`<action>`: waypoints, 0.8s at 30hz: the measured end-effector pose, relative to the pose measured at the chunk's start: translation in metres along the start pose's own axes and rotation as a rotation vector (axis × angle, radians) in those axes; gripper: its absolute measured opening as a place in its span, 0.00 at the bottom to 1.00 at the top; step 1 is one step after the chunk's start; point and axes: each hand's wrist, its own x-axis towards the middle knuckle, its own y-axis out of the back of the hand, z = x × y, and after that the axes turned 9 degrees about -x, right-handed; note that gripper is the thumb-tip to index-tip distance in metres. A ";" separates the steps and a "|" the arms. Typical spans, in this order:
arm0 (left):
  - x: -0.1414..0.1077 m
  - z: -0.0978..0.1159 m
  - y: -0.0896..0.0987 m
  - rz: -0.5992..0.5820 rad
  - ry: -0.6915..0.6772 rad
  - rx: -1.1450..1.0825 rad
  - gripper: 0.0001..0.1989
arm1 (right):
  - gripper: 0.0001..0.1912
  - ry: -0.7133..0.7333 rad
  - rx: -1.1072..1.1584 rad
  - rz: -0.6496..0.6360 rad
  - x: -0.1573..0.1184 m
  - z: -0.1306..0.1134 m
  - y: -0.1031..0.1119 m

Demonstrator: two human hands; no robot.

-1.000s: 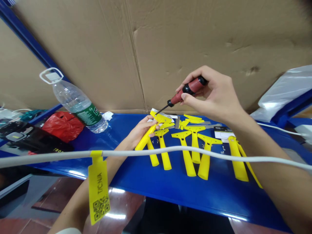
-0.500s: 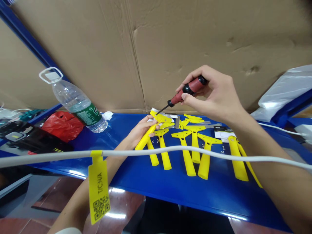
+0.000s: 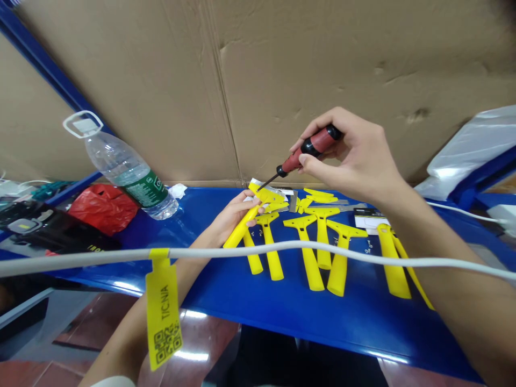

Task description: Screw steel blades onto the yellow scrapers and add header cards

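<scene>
My left hand [image 3: 236, 214] is closed around a yellow scraper [image 3: 238, 228], its handle slanting down to the left and its head up by the fingers. A metal blade edge shows along the head. In my right hand [image 3: 349, 153] is a red and black screwdriver [image 3: 308, 150], gripped by the handle. Its shaft slopes down left and the tip meets the scraper head. Several yellow scraper handles [image 3: 309, 260] lie on the blue table [image 3: 258, 312] beside my left hand. Behind them are yellow head pieces [image 3: 320, 196] and metal blades [image 3: 294, 202].
A large water bottle [image 3: 129, 172] stands on the left, near a red plastic bag [image 3: 105, 207] and a black case [image 3: 56, 228]. A white cable [image 3: 322, 246] with a yellow tag [image 3: 163, 312] crosses the foreground. Cardboard [image 3: 161, 80] forms the back wall; small screws [image 3: 368, 244] lie right.
</scene>
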 end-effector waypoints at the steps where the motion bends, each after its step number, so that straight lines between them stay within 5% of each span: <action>1: 0.000 0.000 0.000 0.002 -0.003 0.003 0.20 | 0.11 0.000 0.005 0.002 0.000 -0.001 0.000; 13: 0.001 -0.004 -0.002 0.015 -0.031 0.000 0.18 | 0.13 0.118 -0.116 -0.079 -0.003 -0.016 0.003; 24: -0.001 -0.004 -0.005 0.020 -0.040 -0.001 0.20 | 0.19 0.217 -0.243 -0.038 -0.005 0.003 -0.003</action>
